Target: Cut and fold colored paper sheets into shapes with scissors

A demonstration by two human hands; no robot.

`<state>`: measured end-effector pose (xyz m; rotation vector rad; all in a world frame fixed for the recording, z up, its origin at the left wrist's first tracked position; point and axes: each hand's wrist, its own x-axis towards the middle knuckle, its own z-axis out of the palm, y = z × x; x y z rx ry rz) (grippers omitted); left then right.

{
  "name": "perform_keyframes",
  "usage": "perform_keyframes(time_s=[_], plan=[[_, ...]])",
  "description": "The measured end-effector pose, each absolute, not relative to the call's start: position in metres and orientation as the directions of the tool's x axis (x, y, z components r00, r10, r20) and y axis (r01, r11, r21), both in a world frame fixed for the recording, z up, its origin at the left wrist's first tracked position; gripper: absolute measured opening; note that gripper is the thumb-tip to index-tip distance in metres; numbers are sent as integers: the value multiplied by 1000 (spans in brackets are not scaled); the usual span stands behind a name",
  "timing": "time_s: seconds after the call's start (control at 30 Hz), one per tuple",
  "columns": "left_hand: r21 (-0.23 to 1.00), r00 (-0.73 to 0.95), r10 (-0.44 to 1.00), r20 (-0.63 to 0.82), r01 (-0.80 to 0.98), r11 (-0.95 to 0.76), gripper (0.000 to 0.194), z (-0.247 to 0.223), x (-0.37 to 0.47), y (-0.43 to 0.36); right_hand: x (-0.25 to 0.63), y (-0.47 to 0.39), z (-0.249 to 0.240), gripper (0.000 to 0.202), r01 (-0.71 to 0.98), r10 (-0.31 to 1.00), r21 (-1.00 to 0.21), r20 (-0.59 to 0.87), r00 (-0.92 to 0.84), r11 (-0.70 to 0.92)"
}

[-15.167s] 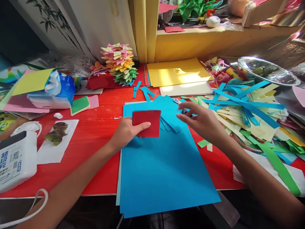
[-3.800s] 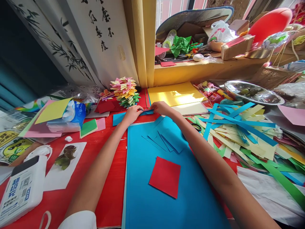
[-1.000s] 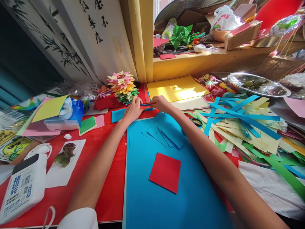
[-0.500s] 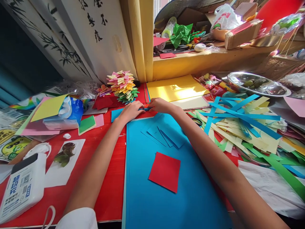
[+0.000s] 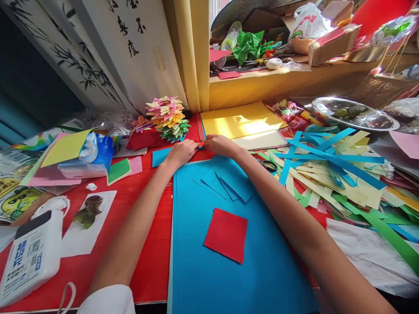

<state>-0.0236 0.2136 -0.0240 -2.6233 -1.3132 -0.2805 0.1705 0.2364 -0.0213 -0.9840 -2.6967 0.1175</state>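
Note:
Beyond the far edge of a large blue sheet (image 5: 209, 288), my left hand (image 5: 183, 152) and my right hand (image 5: 220, 145) meet with fingers closed. A small piece of blue paper (image 5: 200, 147) shows between their fingertips; its folds are mostly hidden. Just behind my left hand stands a tower of folded paper pieces (image 5: 166, 117) in pink, yellow, orange and green. On the big sheet lie several small blue paper pieces (image 5: 237, 183) and a red paper square (image 5: 226, 235). Another blue piece (image 5: 160, 158) sits left of my left wrist.
Scissors (image 5: 269, 166) lie right of my right forearm, beside a heap of paper strips (image 5: 340, 174). A metal bowl (image 5: 355, 115) stands behind the heap. To the left are a tissue pack (image 5: 98, 157) and a white box-shaped device (image 5: 32, 257). Yellow paper (image 5: 242, 120) lies at the back.
My fingers have shifted slightly around the blue paper, and the left hand sits a little lower. The scissors show more fully beside my right arm. The papers on the sheet lie as before.

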Motion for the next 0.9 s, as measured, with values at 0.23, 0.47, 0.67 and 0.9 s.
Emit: perform_keyframes(time_s=[0.23, 0.47, 0.67, 0.9], plan=[[-148, 590, 761, 270, 806, -573, 34, -26, -21, 213, 172, 237, -23, 23, 616, 615, -84, 252, -747, 783], [-133, 561, 771, 302, 825, -549, 31, -28, -21, 214, 166, 238, -27, 24, 646, 637, -53, 248, -730, 762], [-55, 523, 782, 338, 841, -538, 28, -29, -22, 214, 168, 236, -25, 28, 694, 697, -132, 296, -654, 707], [111, 454, 817, 354, 847, -519, 28, -40, -28, 231, 175, 250, -26, 24, 701, 760, -297, 291, -580, 649]])
